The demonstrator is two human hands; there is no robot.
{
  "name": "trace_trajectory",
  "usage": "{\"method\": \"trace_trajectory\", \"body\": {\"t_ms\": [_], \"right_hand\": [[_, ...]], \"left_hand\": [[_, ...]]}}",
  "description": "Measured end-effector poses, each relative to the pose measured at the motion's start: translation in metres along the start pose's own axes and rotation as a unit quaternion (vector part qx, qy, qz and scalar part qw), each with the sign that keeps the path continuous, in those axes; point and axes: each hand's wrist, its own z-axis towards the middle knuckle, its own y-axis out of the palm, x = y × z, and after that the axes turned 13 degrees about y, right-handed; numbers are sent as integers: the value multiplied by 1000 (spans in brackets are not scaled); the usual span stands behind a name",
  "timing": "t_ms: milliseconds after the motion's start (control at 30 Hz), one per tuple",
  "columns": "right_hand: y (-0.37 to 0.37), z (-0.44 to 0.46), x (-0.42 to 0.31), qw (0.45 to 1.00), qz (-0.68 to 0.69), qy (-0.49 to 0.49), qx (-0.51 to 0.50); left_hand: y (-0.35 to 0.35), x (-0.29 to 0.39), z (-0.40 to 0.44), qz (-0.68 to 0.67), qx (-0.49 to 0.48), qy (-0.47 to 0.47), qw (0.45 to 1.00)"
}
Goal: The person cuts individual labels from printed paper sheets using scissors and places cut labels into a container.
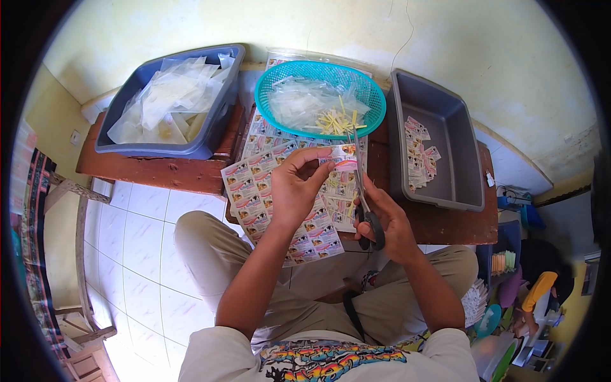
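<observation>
Head view: the left hand (298,184) pinches a printed label strip (346,158) between thumb and fingers, above the label sheets (302,232), while the right hand (389,224) has its fingers wrapped around the handles of the black-handled scissors (377,230), blades at the strip's right edge. Beyond, yellow trimmings (333,121) lie in the turquoise basket (259,102); cut labels (417,159) lie in the grey tub (449,143) on the bench (445,227).
</observation>
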Motion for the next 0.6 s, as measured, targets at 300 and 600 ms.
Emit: {"method": "trace_trajectory", "body": {"t_ms": [300,600], "right_hand": [[0,0,1,1000,12,3,-3],[1,1,2,1000,9,-6,-3]], "left_hand": [[0,2,0,3,2,4,1000],[1,2,0,-9,9,-1,1000]]}}
